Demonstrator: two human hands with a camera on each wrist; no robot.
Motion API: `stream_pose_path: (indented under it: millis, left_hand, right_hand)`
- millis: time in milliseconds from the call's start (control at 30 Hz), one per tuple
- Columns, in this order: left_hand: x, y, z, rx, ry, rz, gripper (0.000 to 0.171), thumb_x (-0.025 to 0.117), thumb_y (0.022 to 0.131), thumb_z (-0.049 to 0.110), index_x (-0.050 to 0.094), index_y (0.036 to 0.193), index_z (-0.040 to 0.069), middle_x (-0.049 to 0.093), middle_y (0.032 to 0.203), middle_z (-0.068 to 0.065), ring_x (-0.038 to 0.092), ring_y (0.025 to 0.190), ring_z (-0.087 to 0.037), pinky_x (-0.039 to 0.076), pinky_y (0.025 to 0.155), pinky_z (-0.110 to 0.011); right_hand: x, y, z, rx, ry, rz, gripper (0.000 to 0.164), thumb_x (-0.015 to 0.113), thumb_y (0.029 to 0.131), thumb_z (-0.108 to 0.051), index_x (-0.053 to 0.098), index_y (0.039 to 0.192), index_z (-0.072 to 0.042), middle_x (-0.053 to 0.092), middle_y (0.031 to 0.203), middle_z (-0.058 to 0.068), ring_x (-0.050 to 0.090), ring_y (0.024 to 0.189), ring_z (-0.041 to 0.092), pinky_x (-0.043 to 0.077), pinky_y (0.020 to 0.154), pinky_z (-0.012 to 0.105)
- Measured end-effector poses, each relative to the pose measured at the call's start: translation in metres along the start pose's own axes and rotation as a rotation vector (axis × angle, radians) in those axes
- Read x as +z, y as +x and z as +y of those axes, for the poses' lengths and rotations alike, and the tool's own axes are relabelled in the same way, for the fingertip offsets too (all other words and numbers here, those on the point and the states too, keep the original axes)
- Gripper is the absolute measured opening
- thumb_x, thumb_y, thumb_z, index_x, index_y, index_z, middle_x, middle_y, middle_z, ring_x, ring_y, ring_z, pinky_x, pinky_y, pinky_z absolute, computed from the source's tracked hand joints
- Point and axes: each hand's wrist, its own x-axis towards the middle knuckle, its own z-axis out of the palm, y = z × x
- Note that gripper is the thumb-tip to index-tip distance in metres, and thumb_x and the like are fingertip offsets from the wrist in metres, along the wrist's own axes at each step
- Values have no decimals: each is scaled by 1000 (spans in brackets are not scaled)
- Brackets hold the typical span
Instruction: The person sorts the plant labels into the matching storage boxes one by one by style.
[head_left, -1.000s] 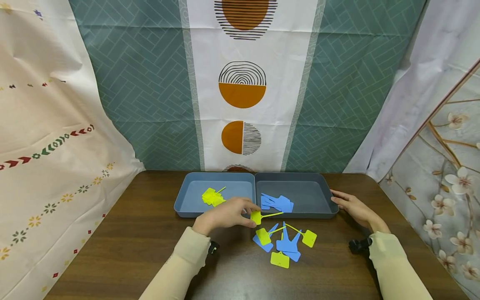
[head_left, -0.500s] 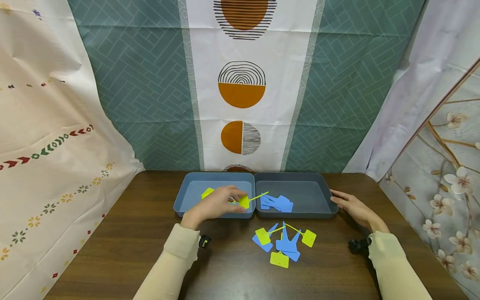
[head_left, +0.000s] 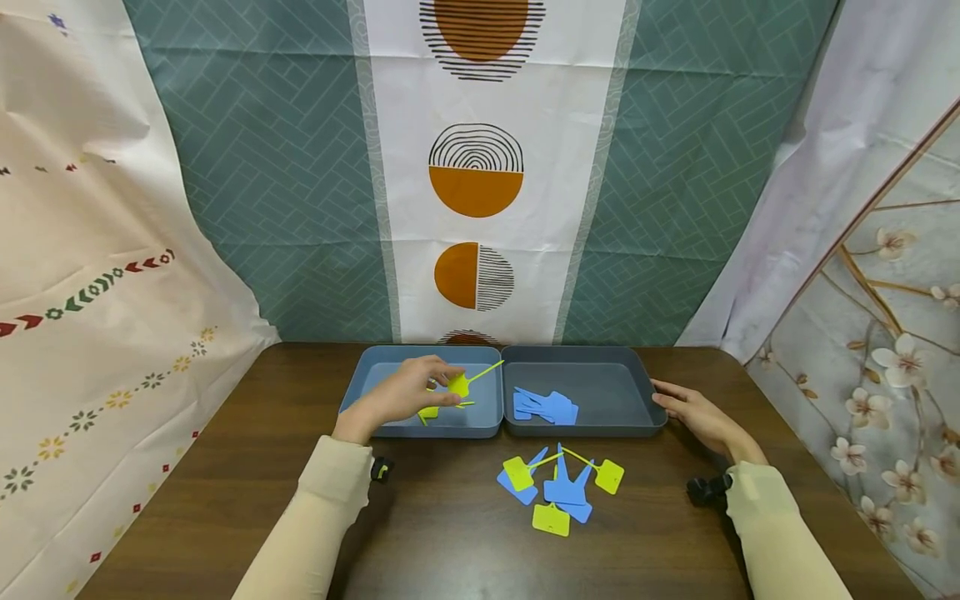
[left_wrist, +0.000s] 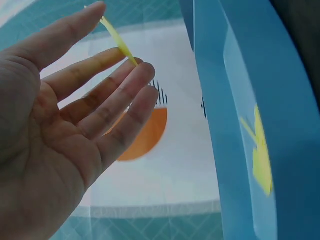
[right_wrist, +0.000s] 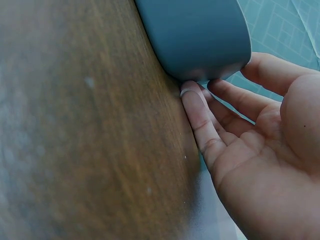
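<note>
A yellow plant label (head_left: pixel 458 385) with a thin stem is pinched between the thumb and fingers of my left hand (head_left: pixel 405 392), above the blue tray (head_left: pixel 384 365). In the left wrist view the label (left_wrist: pixel 117 41) appears edge-on at the fingertips. More yellow labels (head_left: pixel 429 413) lie in that tray, partly hidden by the hand. At the dark grey tray (head_left: pixel 611 396), my right hand (head_left: pixel 699 418) touches the right end; the right wrist view shows extended fingers against its outer wall (right_wrist: pixel 200 40). Blue plant labels (head_left: pixel 555 408) lie in this tray's left part.
In front of the trays, yellow labels (head_left: pixel 551 520) and blue labels (head_left: pixel 567 492) lie mixed and overlapping on the brown wooden table (head_left: pixel 450 533). The two trays stand side by side near the table's back edge. A patterned cloth (head_left: pixel 292 167) hangs behind.
My left hand has carried the pinched yellow label left and away from me, from in front of the trays to above the blue tray. My right hand stays at the grey tray.
</note>
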Motion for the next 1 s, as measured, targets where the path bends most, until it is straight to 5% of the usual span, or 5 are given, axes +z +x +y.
stream_pose_path:
  millis: [233,500,800,1000]
  left_hand:
    - [-27,-3,-12,-46,73,-26,52,74,99,24,61,143,0,64,130,-14,64,116,-33,56,94,-45]
    - [-57,2,-19,-99,151,-77,53,74,98,20,59,144,-3,61,143,-19,65,117,-34,56,95,-45]
    - [-71,21,-28,-126,264,-201,45,77,96,19,67,135,-2,68,132,-19,66,112,-33,56,95,-47]
    - [-65,42,-32,-150,402,-305,44,77,96,21,69,133,-1,72,118,-13,65,102,-27,55,90,-42]
  right_hand:
    - [-1,0,-1,1,8,0,71,50,111,-32,19,163,5,18,167,32,24,151,47,41,108,27]
    - [0,1,-2,6,-1,-9,73,50,111,-34,18,163,6,17,167,32,22,152,48,33,118,51]
    - [1,3,-3,11,0,-9,73,50,111,-35,18,163,5,18,167,31,24,152,47,32,119,51]
    - [0,1,-1,8,15,-9,72,50,112,-33,17,163,5,18,167,32,24,152,48,41,108,25]
